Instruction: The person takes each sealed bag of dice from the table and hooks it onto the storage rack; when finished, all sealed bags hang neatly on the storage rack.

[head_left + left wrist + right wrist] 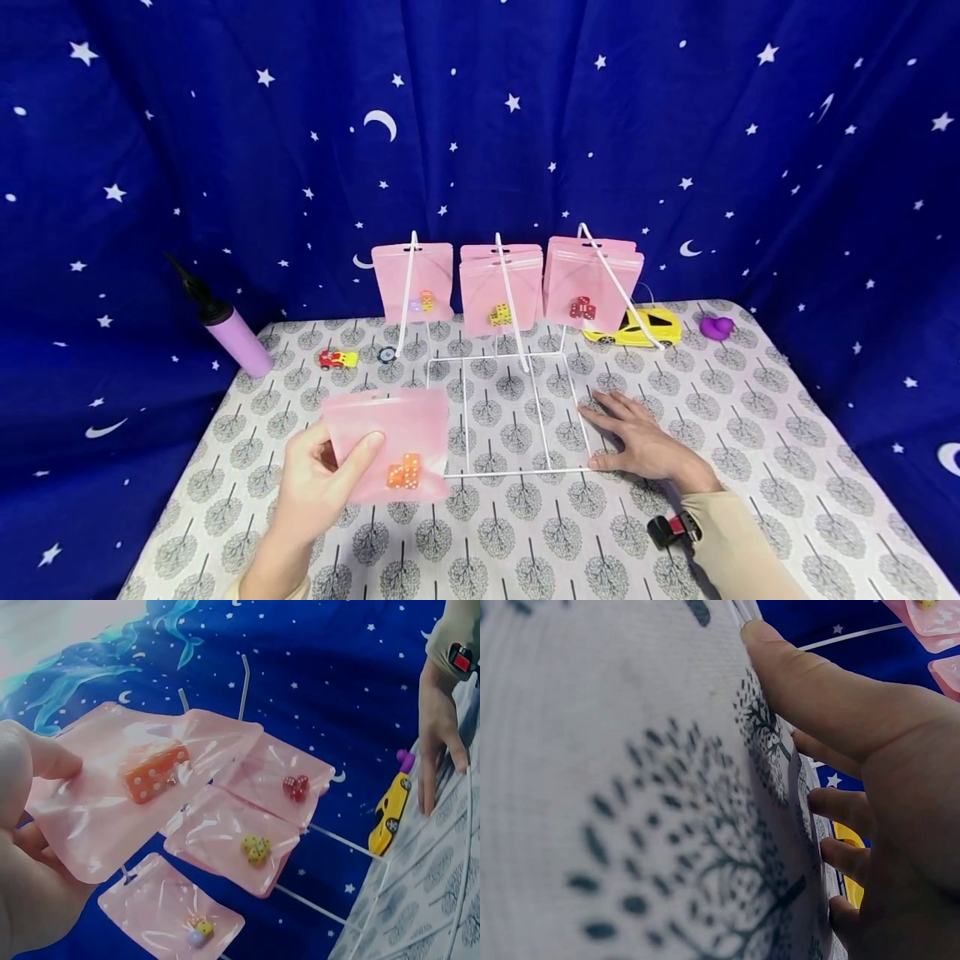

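Observation:
My left hand (pixel 318 479) pinches a pink zip bag (pixel 375 425) by its left side, thumb across the front. Orange dice (pixel 405 472) show through the bag, which is held in front of a white wire rack (pixel 517 473). Three hooks of the rack carry more pink bags: the left bag (pixel 390 275) has mixed-colour dice, the middle bag (pixel 480 292) yellow dice, the right bag (pixel 562 283) red dice. Fingers spread, my right hand (pixel 645 442) rests on the tablecloth, its fingertips at the right side of the rack's base.
A yellow toy car (pixel 645 327) and a purple rubber duck (pixel 717 327) stand at the back right. Towards the back left are a small red and yellow toy car (pixel 337 359), a dark round disc (pixel 387 355) and a purple hand pump (pixel 242 340). A starry blue curtain (pixel 480 125) hangs behind.

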### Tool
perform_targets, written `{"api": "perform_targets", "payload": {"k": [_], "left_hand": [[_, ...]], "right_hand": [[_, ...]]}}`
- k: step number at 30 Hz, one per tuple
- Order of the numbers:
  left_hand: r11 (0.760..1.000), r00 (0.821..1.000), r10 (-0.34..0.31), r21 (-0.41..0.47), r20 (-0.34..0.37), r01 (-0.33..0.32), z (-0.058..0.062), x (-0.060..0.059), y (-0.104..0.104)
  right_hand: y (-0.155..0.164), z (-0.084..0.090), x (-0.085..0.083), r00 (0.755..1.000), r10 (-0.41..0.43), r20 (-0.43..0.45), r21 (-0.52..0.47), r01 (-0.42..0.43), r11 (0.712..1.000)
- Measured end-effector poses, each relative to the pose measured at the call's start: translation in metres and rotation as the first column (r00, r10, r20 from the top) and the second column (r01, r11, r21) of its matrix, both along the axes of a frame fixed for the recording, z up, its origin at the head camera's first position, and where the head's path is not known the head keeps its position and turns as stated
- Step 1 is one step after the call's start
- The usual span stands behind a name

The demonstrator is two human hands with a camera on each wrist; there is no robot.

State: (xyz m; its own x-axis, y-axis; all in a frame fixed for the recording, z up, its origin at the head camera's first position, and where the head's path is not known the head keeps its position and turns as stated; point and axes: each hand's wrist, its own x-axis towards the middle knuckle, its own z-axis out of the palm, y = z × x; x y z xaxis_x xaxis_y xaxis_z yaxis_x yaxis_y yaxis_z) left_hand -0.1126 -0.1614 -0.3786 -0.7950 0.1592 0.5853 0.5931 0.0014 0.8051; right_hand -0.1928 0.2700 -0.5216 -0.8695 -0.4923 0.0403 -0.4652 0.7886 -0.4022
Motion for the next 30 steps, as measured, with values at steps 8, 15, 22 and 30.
{"api": "perform_targets", "payload": {"k": [8, 15, 22, 30], "left_hand": [[0.997, 0.995, 0.080, 0.000, 0.064, -0.080, 0.008, -0.007, 0.007], [0.993, 0.983, 0.120, 0.006, 0.141, -0.122, 0.012, -0.012, 0.012], [0.985, 0.970, 0.159, 0.040, 0.184, -0.169, 0.015, -0.014, 0.017], [0.993, 0.969, 0.106, 0.027, 0.225, -0.115, 0.012, -0.017, 0.016]], "right_hand": [[0.000, -0.001, 0.000, 1.000, 0.006, -0.009, -0.005, -0.006, 1.000], [0.001, -0.001, 0.000, 1.000, 0.006, -0.006, -0.007, -0.006, 1.000], [0.002, -0.001, -0.001, 1.000, 0.013, -0.017, -0.005, -0.013, 1.000], [0.002, -0.001, 0.000, 1.000, 0.011, -0.008, -0.008, -0.011, 1.000]]}}
